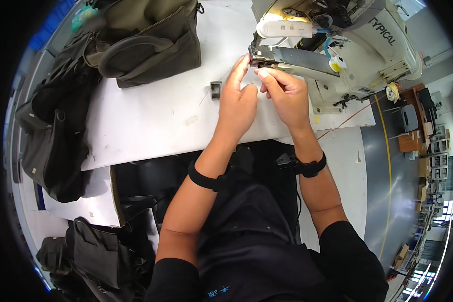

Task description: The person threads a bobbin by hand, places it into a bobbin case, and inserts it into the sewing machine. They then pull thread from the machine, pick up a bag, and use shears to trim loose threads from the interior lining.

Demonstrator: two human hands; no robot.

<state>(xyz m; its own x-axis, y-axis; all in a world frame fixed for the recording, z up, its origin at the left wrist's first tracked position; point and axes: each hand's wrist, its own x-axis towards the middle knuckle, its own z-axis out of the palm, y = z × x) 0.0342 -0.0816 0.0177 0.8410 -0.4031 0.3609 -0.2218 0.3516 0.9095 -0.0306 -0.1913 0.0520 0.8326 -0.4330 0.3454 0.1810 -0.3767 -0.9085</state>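
My left hand (238, 100) reaches up with fingers extended and thumb bent, its fingertips at the front end of the sewing machine's narrow arm (307, 61), beside the metal needle area (259, 55). My right hand (287, 98) is closed in a pinch just below that end, thumb against index finger; anything between them is too small to make out. A small dark metal part (216, 89) lies on the white table (151, 121) left of my left hand. The white sewing machine body (395, 55) stands at the upper right.
Dark bags (151, 45) lie on the table's upper left and along its left side (55, 136). More bags (103, 256) sit lower left. To the right are an aisle with a yellow line (387, 161), a chair (410, 118) and wooden furniture (412, 143).
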